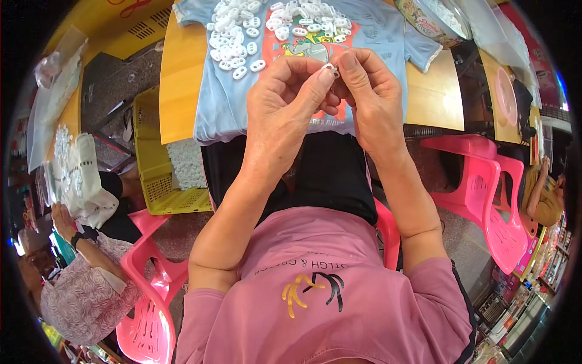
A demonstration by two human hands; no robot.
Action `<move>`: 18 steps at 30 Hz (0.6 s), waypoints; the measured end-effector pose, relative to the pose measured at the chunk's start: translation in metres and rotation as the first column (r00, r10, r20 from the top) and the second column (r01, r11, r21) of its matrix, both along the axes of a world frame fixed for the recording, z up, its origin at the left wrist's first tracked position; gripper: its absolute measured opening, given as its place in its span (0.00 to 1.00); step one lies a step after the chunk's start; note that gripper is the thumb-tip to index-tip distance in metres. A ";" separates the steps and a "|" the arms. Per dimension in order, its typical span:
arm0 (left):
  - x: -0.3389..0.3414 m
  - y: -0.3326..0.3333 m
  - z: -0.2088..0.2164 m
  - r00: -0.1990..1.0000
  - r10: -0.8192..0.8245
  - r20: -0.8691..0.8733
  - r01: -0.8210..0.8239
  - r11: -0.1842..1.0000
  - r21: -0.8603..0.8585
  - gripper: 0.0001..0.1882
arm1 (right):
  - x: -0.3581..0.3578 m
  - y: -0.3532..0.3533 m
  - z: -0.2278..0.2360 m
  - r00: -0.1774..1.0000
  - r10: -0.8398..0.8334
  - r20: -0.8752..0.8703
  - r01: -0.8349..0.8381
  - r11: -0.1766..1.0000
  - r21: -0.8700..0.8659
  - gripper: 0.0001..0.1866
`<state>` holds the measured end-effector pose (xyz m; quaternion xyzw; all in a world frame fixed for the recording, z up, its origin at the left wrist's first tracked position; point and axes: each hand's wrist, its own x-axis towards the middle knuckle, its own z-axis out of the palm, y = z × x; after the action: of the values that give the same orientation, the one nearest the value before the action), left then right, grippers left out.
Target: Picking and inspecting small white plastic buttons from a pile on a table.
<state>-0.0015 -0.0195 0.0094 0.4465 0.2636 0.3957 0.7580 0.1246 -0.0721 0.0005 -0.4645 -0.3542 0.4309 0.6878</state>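
My left hand and my right hand meet above the table. Between the thumbs and fingertips of both is a small white plastic piece, partly covered by the fingers. Under my hands lies a light blue T-shirt with a printed orange picture, spread over the wooden table. Beyond my left hand is a heap of white oval plastic pieces with holes in them. A second group of white pieces lies at the shirt's far middle, some of them smaller in shape.
A patterned tub with white contents stands at the far right. Left of the table, a yellow crate sits near many white pieces. Pink chairs stand on both sides. At the left, another person sits by a second table.
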 end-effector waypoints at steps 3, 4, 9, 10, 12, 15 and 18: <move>0.000 -0.001 0.000 1.000 0.009 0.007 -0.009 1.000 -0.005 0.09 | 0.003 0.000 -0.001 1.000 0.020 -0.010 -0.020 1.000 0.010 0.11; 0.000 -0.001 0.000 1.000 0.009 0.013 -0.009 1.000 -0.004 0.09 | 0.003 0.000 -0.002 1.000 0.028 -0.003 -0.028 1.000 0.013 0.11; -0.001 -0.002 0.000 1.000 0.030 0.000 -0.030 1.000 -0.006 0.10 | 0.000 -0.001 -0.001 0.998 0.007 0.057 -0.007 1.000 -0.007 0.11; -0.002 -0.003 0.000 1.000 0.031 0.006 -0.031 0.999 -0.007 0.10 | 0.000 -0.001 -0.001 0.996 -0.004 0.087 0.004 1.000 -0.010 0.10; -0.002 -0.003 0.001 0.999 0.030 0.013 -0.030 0.999 -0.010 0.10 | -0.001 -0.001 0.000 0.994 -0.019 0.104 0.020 1.000 -0.009 0.10; -0.002 -0.004 0.002 0.999 0.048 0.016 -0.048 0.999 0.008 0.09 | -0.003 0.000 -0.001 0.974 -0.076 0.216 0.071 0.997 0.028 0.09; -0.001 -0.006 -0.003 0.994 0.103 -0.028 -0.099 0.988 0.115 0.08 | -0.006 0.000 -0.002 0.940 -0.129 0.316 0.107 0.991 0.087 0.08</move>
<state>-0.0028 -0.0252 0.0068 0.4817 0.2756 0.4405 0.7057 0.1183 -0.0719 -0.0010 -0.5250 -0.4475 0.2954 0.6610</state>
